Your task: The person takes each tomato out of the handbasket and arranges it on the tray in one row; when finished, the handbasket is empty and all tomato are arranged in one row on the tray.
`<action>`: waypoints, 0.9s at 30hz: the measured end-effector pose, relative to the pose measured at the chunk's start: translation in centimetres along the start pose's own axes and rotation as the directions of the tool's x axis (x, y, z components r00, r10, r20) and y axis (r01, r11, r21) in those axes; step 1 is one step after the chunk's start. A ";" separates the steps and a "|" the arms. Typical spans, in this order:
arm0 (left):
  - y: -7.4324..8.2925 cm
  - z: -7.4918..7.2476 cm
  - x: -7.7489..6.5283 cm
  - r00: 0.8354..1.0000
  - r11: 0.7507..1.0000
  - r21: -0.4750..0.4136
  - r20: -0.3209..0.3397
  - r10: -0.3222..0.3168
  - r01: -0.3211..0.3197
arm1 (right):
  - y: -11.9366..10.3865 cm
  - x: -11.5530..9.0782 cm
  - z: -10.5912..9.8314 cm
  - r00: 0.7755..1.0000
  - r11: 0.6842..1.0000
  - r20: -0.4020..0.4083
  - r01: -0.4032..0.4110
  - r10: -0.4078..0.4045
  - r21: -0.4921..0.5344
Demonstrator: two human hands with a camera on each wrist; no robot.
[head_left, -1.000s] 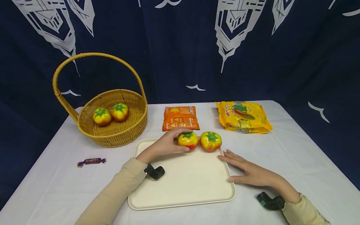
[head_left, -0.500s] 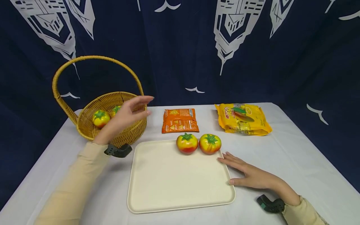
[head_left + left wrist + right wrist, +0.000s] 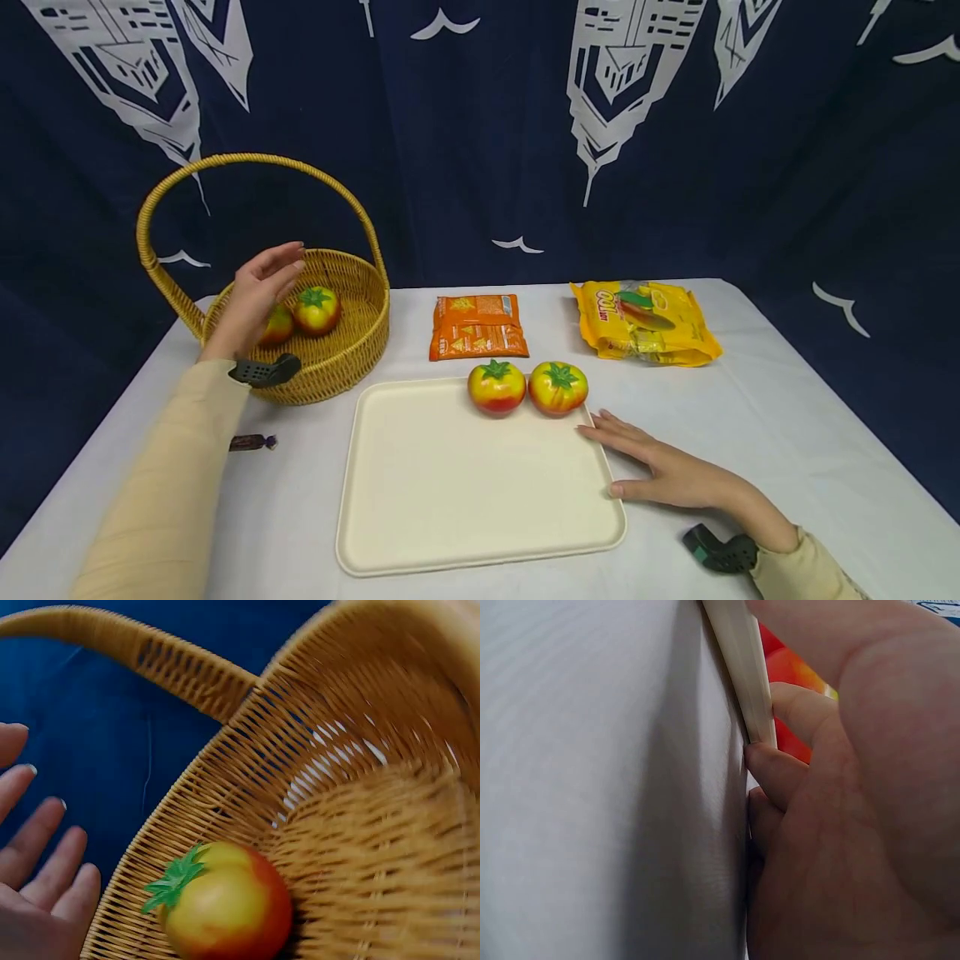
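My left hand (image 3: 258,292) hovers over the left part of the wicker basket (image 3: 363,358), fingers loosely bent and holding nothing. Two red-and-yellow tomatoes with green leaf tops lie in the basket; the right one (image 3: 317,311) shows whole, while my hand partly covers the left one (image 3: 277,328). In the left wrist view one tomato (image 3: 229,907) rests against the woven wall, apart from my fingers. My right hand (image 3: 667,471) rests at the right edge of the cream tray (image 3: 480,483), fingertips touching its rim. Two more tomatoes, left (image 3: 497,388) and right (image 3: 558,388), sit side by side at the tray's back right.
Behind the tray lies an orange snack packet (image 3: 478,327). A yellow candy bag (image 3: 645,323) is at the back right. On the left, a wrapped candy (image 3: 253,442) is partly hidden by my sleeve. The basket's tall handle (image 3: 262,158) arches above it.
My left hand has let go of the left tomato on the tray and moved left, ending over the basket. The right hand has stayed at the tray's edge.
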State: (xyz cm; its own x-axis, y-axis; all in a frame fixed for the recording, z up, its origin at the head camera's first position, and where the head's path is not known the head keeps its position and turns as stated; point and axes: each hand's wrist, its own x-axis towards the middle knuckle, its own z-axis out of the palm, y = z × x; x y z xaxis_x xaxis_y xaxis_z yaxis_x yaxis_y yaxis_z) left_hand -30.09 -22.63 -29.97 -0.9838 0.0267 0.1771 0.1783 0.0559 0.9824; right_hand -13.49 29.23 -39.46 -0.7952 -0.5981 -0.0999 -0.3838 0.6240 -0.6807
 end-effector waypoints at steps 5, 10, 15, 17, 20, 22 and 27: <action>-1.0 -0.5 0.2 0.995 0.995 -0.034 -0.011 -0.096 0.096 | 0.0 -0.1 0.2 1.000 1.000 0.000 -0.004 0.004 0.000; -1.6 -0.7 0.5 0.985 0.984 0.035 -0.007 -0.173 0.174 | 0.0 0.0 0.2 1.000 1.000 -0.006 -0.002 0.002 -0.011; -2.1 -0.7 0.7 0.971 0.963 0.157 0.068 -0.231 0.218 | 0.0 0.0 0.1 1.000 1.000 -0.006 0.002 -0.002 -0.010; -2.2 -0.7 0.8 0.965 0.955 0.216 0.120 -0.232 0.202 | 0.1 0.0 0.0 1.000 1.000 -0.010 0.012 -0.012 -0.013; -2.4 -0.6 0.9 0.958 0.942 0.295 0.186 -0.219 0.158 | 0.0 0.0 0.0 0.999 0.999 -0.017 0.027 -0.027 -0.022; -2.5 -0.6 0.9 0.953 0.939 0.313 0.213 -0.214 0.141 | 0.0 0.0 -0.1 0.999 0.999 -0.018 0.030 -0.030 -0.024; -2.7 -0.4 0.9 0.920 0.929 0.320 0.277 -0.277 0.183 | 0.1 0.0 -0.1 0.999 0.999 -0.017 0.029 -0.029 -0.018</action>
State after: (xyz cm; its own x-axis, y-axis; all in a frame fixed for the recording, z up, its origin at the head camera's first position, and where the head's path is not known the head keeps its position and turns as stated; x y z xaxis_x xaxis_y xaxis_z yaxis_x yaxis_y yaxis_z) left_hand -31.47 -23.19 -32.39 -0.9502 0.2855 -0.1253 -0.0090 0.3765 0.9264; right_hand -13.55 29.34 -39.51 -0.7916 -0.6073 -0.0676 -0.4147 0.6152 -0.6705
